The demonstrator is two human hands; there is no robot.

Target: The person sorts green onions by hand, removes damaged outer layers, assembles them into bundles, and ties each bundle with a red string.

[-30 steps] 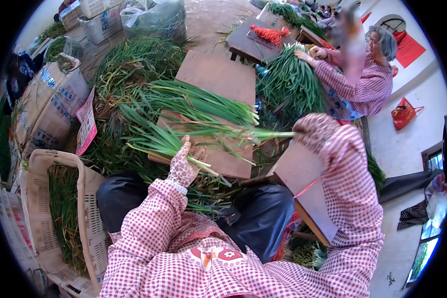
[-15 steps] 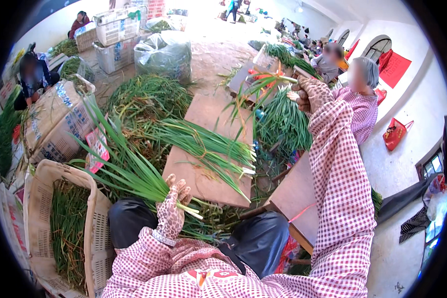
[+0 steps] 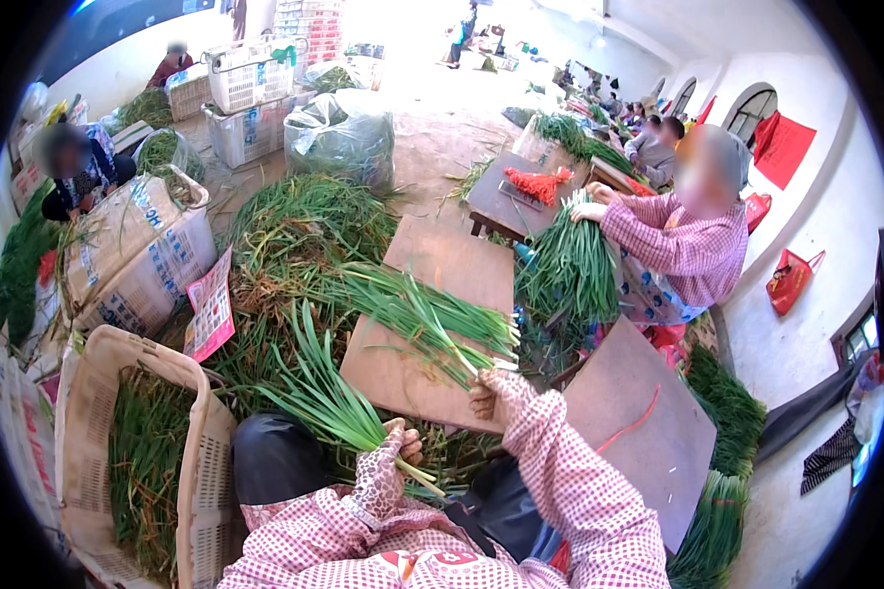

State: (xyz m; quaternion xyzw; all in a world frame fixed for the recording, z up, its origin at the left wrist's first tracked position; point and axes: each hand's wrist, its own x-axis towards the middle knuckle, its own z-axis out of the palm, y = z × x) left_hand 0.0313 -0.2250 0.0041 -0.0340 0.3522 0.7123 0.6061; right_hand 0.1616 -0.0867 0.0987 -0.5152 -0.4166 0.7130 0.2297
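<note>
In my gloved left hand [image 3: 387, 473], near my lap, is a bunch of garlic chives [image 3: 332, 401]; its flat green leaves point up and left, and the pale ends stick out past the fingers. My gloved right hand [image 3: 496, 397] is closed at the near right corner of a brown board, with a pale-stemmed garlic chive stalk [image 3: 447, 339] running into its fingers. That stalk crosses a pile of garlic chives [image 3: 403, 302] lying on the board [image 3: 378, 368], their white ends to the right.
Left of my knee stands a plastic crate [image 3: 189, 471] of greens. A heap of loose greens [image 3: 304, 231] lies beyond. At right are a bare board [image 3: 648, 432] and stacked bunches [image 3: 712, 530]. A co-worker [image 3: 683, 236] holds a bunch beside a small table [image 3: 496, 201].
My right hand has come down from the raised far right to the board's near corner. The left-hand bunch has shifted slightly right and down. The view has turned, showing more at right.
</note>
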